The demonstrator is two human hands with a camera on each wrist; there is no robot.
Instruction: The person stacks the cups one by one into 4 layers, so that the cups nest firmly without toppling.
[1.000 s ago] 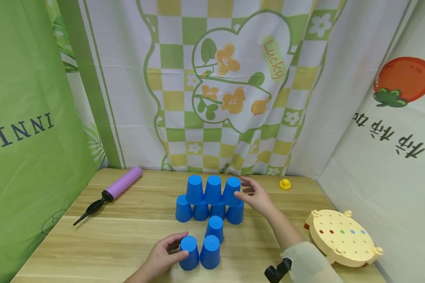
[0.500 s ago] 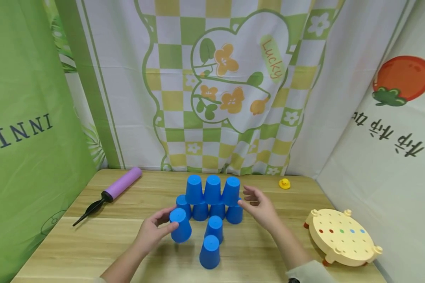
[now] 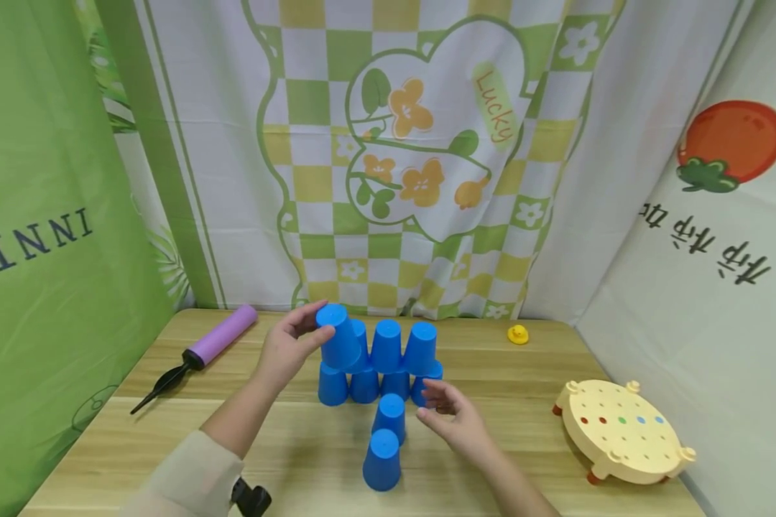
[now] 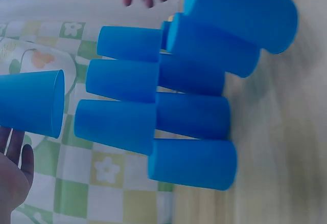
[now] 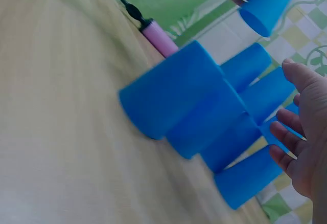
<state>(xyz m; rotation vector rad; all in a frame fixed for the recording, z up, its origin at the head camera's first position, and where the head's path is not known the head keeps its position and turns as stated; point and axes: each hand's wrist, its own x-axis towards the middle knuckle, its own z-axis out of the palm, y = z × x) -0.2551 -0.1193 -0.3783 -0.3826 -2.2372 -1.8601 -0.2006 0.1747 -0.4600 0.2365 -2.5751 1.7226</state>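
My left hand [image 3: 291,346] grips an upside-down blue plastic cup [image 3: 338,339] between fingers and thumb. In the left wrist view this held cup [image 4: 28,101] hangs apart from the stack, above its upper row. Behind it in the head view stands a two-level stack: three upside-down cups [image 3: 386,347] on a bottom row of several more [image 3: 364,387]. The held cup partly hides the upper left one. Two single cups stand in front, one [image 3: 381,461] nearer than the other [image 3: 390,416]. My right hand [image 3: 455,424], fingers loosely bent and holding nothing, hovers right of these, before the stack's right end.
A purple hand pump [image 3: 223,336] with a black nozzle lies at the table's back left. On the right stands a cream pegboard stool [image 3: 624,431], with a small yellow duck [image 3: 518,334] farther back. A patterned curtain [image 3: 401,273] hangs right behind the table.
My left hand has lifted a cup from the front left and carried it up and away to the stack's upper left. My right hand has drawn back from the upper right cup toward me.
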